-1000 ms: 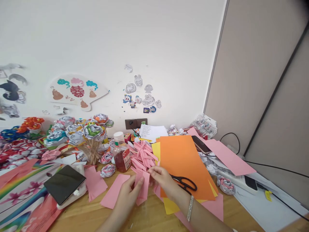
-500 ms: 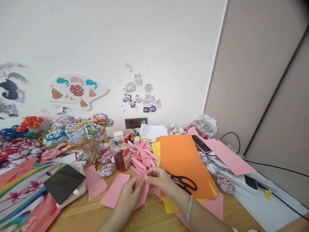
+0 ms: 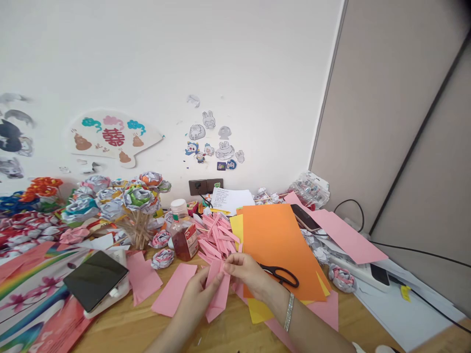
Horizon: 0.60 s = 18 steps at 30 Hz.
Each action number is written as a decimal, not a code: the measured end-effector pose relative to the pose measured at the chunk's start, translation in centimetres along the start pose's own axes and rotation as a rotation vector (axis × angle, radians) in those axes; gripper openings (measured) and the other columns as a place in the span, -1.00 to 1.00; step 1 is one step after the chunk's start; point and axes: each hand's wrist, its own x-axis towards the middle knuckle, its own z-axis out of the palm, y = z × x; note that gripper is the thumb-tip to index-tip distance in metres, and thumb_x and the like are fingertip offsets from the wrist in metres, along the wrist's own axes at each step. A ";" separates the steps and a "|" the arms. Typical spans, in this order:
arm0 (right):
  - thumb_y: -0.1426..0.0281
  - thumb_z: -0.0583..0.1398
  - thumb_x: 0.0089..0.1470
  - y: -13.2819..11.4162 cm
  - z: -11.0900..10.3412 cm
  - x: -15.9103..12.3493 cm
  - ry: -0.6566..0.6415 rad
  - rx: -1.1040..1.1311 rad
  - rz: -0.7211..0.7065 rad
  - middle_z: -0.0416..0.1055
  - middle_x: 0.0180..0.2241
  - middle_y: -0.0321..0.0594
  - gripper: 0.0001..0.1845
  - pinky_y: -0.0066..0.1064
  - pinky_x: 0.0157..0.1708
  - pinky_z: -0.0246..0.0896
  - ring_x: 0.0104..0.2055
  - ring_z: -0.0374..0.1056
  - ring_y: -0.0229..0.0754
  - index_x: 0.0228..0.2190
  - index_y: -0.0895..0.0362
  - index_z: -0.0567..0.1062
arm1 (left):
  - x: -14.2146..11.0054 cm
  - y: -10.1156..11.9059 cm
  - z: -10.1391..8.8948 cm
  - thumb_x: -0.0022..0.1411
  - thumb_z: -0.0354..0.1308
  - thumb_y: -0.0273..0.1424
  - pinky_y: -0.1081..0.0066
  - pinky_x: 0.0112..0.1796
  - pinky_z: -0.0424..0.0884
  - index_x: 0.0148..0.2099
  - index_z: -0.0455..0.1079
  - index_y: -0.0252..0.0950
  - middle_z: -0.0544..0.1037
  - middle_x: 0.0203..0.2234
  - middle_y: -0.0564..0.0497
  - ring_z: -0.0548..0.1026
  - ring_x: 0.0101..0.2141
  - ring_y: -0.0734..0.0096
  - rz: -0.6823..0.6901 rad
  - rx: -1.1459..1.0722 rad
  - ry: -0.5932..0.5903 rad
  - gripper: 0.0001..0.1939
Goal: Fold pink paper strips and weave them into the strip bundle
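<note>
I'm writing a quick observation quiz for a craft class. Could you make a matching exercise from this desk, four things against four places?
Things
1. Scissors
2. Bottle
3. Bracelet
4. Folded pink paper

Places
A. Around the right wrist
B. Held in the left hand
C. On the large orange sheet
D. Just left of the heap of pink strips

Right pairs: 1-C, 2-D, 3-A, 4-B
</note>
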 end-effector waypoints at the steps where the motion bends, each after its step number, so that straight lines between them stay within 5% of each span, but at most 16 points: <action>1: 0.20 0.27 -0.27 -0.1 -0.1 -0.1 -0.021 0.008 -0.001 0.25 -0.62 -0.34 -0.66 -0.52 -0.55 0.05 -0.60 0.15 -0.40 -0.59 0.23 0.36 | 0.0 -0.1 0.0 -0.02 0.05 -0.16 0.53 -0.56 0.14 -0.61 0.24 -0.29 0.35 -0.64 0.12 0.24 -0.57 0.46 0.001 0.007 0.006 -0.68; 8: 0.24 0.31 -0.34 -0.4 -0.1 0.1 0.052 -0.076 0.008 0.30 -0.62 -0.32 -0.67 -0.49 -0.52 0.08 -0.61 0.18 -0.39 -0.56 0.24 0.43 | 0.2 -0.7 0.0 -0.03 0.03 -0.12 0.52 -0.57 0.11 -0.62 0.20 -0.29 0.22 -0.70 0.17 0.18 -0.59 0.48 -0.008 0.099 0.059 -0.66; 18: 0.20 0.31 -0.38 0.9 0.2 0.6 0.173 -0.064 -0.002 0.28 -0.67 -0.34 -0.64 -0.50 -0.56 0.05 -0.65 0.13 -0.41 -0.59 0.24 0.42 | 0.3 -1.0 -0.1 -0.03 -0.05 -0.04 0.48 -0.54 0.19 -0.60 0.27 -0.30 0.32 -0.68 0.10 0.27 -0.56 0.40 0.000 0.121 0.024 -0.58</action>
